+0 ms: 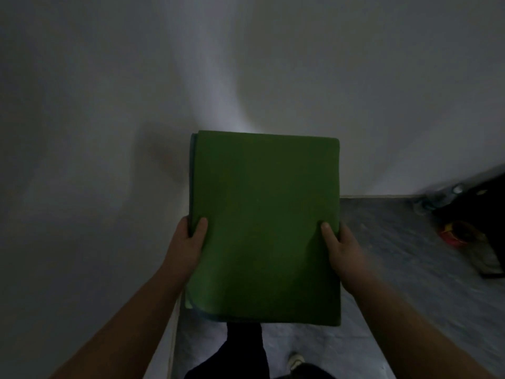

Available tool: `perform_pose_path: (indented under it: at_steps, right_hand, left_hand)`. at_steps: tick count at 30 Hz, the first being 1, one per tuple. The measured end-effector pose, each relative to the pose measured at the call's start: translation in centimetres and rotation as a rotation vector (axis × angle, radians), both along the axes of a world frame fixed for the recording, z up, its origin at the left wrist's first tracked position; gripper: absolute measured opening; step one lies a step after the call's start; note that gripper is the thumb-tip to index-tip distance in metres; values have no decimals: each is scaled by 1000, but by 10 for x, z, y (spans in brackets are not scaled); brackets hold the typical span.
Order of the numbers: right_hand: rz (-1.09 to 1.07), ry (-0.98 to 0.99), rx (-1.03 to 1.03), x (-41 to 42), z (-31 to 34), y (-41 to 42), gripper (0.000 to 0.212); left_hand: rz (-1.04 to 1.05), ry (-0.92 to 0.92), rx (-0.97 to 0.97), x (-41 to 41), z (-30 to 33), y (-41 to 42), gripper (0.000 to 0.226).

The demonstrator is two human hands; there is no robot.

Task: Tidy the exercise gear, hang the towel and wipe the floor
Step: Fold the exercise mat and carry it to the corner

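Green folded flat foam mat [266, 228], pinched at both sides by my left hand [188, 239] and right hand [341, 246]; white wall [109, 105] ahead, blurred dark clutter [475, 222] on grey floor [396, 255] right.

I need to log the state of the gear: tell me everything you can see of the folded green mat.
The folded green mat is a flat rectangle of several layers, matte and foam-like, with layer edges showing along its left side and near left corner. It is held up off the floor, in front of a pale wall. The left hand and the right hand each grip a side edge, thumbs on top. Nothing else touches it.
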State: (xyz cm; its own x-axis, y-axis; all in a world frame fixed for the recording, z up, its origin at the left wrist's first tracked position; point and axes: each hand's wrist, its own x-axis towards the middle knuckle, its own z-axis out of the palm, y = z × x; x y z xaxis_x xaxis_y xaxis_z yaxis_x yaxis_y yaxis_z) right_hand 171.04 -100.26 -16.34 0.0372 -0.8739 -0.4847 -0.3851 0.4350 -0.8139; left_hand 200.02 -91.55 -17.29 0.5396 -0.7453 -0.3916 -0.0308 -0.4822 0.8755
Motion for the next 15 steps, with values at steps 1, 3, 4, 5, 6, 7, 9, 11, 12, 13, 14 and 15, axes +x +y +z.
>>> perform_pose_path:
  at_steps: [1,3,4,5,6,7,9,11,12,13,14,15]
  right_hand:
    - [8,33,10,9,-10,-14,50]
    - [21,71,35,24,-35,-41,49]
    - [17,74,33,30,-51,-55,49]
    - [16,77,43,36,-68,-68,49]
    - [13,78,72,39,-87,-78,50]
    - [4,69,101,42,-108,-87,50]
    - [-30,64,151,45,-159,-103,52]
    - [-44,78,167,47,-216,-115,51]
    - [-43,80,182,47,-249,-120,50]
    - [-43,83,196,47,-283,-126,49]
    - [-36,83,215,47,-317,-131,50]
    - [-19,89,239,46,-354,-135,50]
  left_hand:
    - [-20,-3,25,10,-10,-17,30]
    - [-55,-1,80,27,-34,-49,40]
    - [-65,11,95,34,-49,-65,43]
    - [-65,27,108,39,-66,-78,46]
    - [-63,46,128,41,-85,-87,48]
    - [-63,60,145,44,-107,-97,50]
    - [-52,89,186,49,-156,-113,52]
    - [-48,87,228,52,-216,-127,53]
    - [-47,82,262,52,-249,-132,53]
    - [-31,82,271,51,-281,-138,50]
    - [-11,91,272,50,-315,-143,44]
    - [1,96,265,48,-350,-146,36]
